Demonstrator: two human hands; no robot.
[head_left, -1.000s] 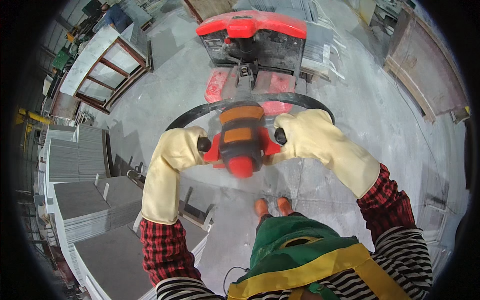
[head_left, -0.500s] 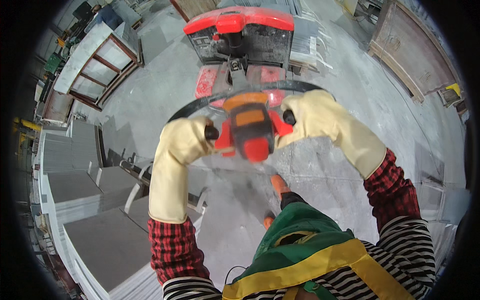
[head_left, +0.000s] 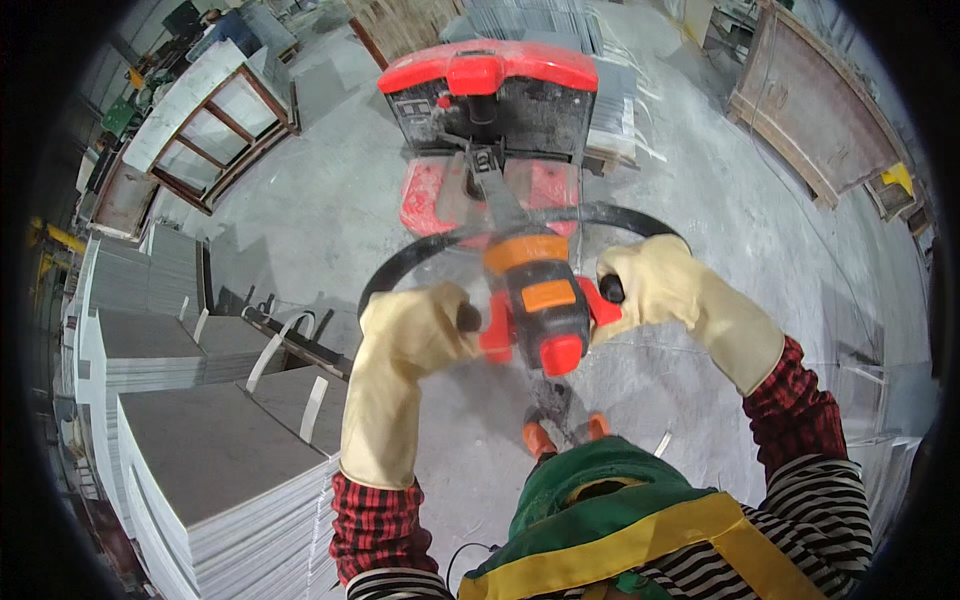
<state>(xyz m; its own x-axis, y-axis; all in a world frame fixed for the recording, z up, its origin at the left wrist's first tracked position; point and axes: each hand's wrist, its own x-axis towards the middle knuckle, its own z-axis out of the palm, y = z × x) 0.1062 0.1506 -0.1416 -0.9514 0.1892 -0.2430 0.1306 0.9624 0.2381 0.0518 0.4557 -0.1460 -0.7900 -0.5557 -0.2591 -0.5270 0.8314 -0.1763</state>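
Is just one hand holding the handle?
No, the left hand and the right hand both grip the handle, one on each side.

Cream gloves cover the fingers, with long cuffs; behind them, red-and-black checked oversleeves, then black-and-white striped sleeves. Below the fingers, a yellow-banded green apron and orange shoes.

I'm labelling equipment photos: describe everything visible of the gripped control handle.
The control handle has a dark, plastic-looking body with orange panels, a red end piece and red side pieces. A black guard curves around its far side. It sits at the near end of an arm from the red machine. The gloved left hand and right hand grip its two sides.
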